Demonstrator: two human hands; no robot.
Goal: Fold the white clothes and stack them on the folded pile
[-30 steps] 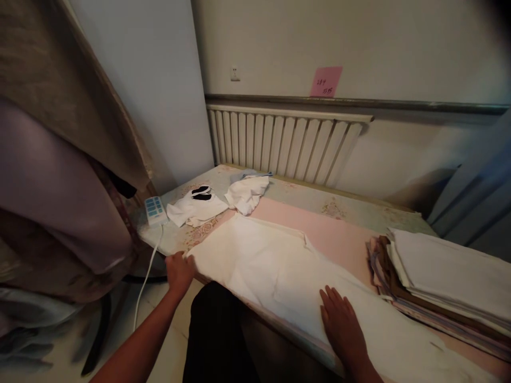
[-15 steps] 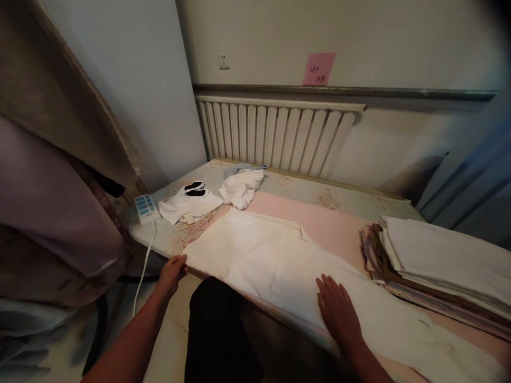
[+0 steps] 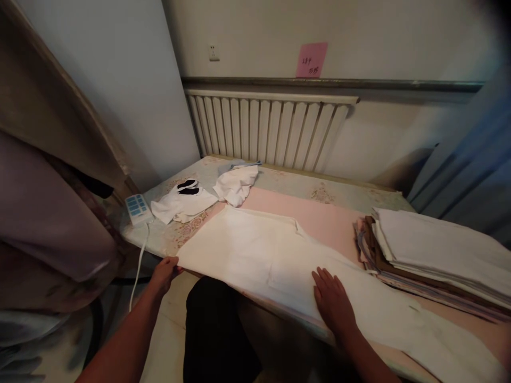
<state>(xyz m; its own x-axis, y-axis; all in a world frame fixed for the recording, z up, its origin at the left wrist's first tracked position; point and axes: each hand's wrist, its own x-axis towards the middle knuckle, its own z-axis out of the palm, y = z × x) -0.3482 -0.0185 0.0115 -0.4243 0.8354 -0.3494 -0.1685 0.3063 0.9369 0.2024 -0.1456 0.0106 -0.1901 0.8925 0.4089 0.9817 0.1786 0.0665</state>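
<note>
A long piece of white cloth (image 3: pixel 255 250), perhaps a garment, lies spread along the front of the table. My left hand (image 3: pixel 165 272) pinches its near left corner at the table's edge. Fingers outstretched, my right hand (image 3: pixel 333 303) rests flat on the cloth's middle, near the front edge. Beneath the cloth is a pink sheet (image 3: pixel 319 215). To the right of my right hand, the cloth runs on towards the lower right of the view; I cannot make out its kind for certain.
Folded fabrics (image 3: pixel 439 239) are stacked at the right. Crumpled white cloths (image 3: pixel 237 183) lie at the back left, with dark insole-shaped pieces (image 3: pixel 188 187) beside them. A power strip (image 3: pixel 138 208) with a white cord sits at the left edge. A radiator (image 3: pixel 271 125) stands behind the table.
The cloth's left part looks smoother and tauter, its creases fainter. My left hand still grips the corner and my right hand still lies flat. The whole view has shifted slightly.
</note>
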